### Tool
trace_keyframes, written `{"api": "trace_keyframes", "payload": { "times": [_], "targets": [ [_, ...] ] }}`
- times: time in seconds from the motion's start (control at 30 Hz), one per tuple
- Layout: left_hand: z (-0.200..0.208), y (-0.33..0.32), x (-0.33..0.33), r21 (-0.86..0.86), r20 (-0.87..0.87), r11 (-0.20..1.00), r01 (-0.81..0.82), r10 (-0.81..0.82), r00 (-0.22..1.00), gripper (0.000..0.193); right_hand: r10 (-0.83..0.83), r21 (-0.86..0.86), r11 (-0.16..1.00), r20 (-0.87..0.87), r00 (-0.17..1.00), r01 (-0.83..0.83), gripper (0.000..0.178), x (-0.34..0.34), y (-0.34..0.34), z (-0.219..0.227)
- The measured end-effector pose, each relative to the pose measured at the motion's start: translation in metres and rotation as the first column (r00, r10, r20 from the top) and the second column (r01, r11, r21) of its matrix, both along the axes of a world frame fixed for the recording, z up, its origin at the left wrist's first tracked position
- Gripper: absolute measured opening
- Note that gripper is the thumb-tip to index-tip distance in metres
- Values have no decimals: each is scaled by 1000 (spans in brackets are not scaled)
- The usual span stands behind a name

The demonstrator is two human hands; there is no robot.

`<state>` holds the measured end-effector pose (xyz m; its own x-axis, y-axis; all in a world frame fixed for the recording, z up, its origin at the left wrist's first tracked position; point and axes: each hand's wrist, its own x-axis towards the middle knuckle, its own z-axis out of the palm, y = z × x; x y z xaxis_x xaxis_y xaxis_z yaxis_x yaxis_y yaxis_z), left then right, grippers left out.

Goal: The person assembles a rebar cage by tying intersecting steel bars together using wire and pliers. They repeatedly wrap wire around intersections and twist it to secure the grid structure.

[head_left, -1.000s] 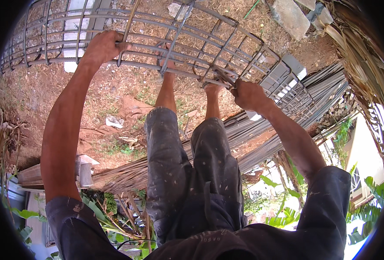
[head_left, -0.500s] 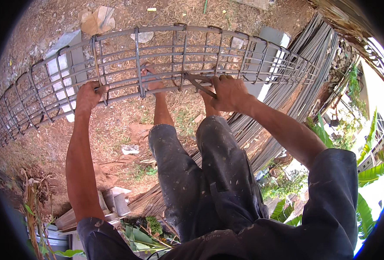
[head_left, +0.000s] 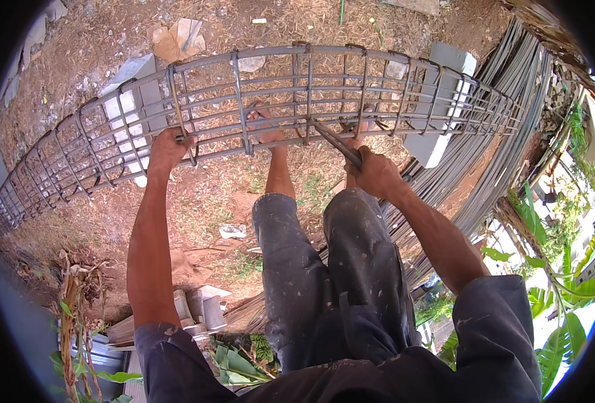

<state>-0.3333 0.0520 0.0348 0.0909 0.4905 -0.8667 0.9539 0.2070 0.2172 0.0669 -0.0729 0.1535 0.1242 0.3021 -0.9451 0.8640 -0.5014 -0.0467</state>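
— Left hand [head_left: 168, 151] and right hand [head_left: 378, 176] are seen, two in all, at one long rebar cage [head_left: 309, 91] over dirt ground [head_left: 203, 176].

— What else is counted?

— One pair of pincers [head_left: 337, 143], two feet [head_left: 270, 127] and two grey-and-white blocks [head_left: 152, 101] are seen past the bars, one block toward each end of the cage. One spread of loose steel rods [head_left: 512, 87] is shown behind the right end.

— And where is the cage placed against the hands?

— Just ahead of both. Its near bar is clasped by the left hand, beside a rust-brown stirrup [head_left: 175, 101]. The right hand is held a little back from the steel, clamped around the pincers' handles; the gap is bridged by the tool, its tip set at a crossing of the bars.

— What is left unclear?

— Whether the pincers' tips are closed on wire cannot be told. Both feet are partly covered by the bars, and the right hand's fingertips are curled out of sight. Toward its left end, the cage is lost in the dark edge, its stirrups too crowded to be counted.
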Motion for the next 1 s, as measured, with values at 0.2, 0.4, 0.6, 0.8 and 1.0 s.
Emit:
{"api": "trace_keyframes", "payload": {
  "times": [0.2, 0.4, 0.6, 0.8, 1.0],
  "targets": [
    [-4, 1, -5, 0, -22, 1000, -15, 15, 1000, 45, 74, -15, 997, -50, 996, -75, 50, 7, 20, -1],
    [-10, -7, -5, 70, 5, 998, -5, 5, 1000, 46, -367, 169, 908, -125, 922, 384, 51, -27, -61, -29],
    [-10, -24, 1, 251, 16, 967, -52, 49, 999, 41, -347, 212, 895, -224, 911, 393, 41, -27, -82, -41],
    [51, -60, 100, 533, 235, 693, -484, 429, 872, 21, -626, -848, -513, 265, -733, 133, 31, -45, -36, -7],
    [49, -118, 235, -737, 53, -42, -675, 991, -120, 41, -947, -721, 219, 5, 321, 658, 36, -11, 24, 3]
  ]
}}
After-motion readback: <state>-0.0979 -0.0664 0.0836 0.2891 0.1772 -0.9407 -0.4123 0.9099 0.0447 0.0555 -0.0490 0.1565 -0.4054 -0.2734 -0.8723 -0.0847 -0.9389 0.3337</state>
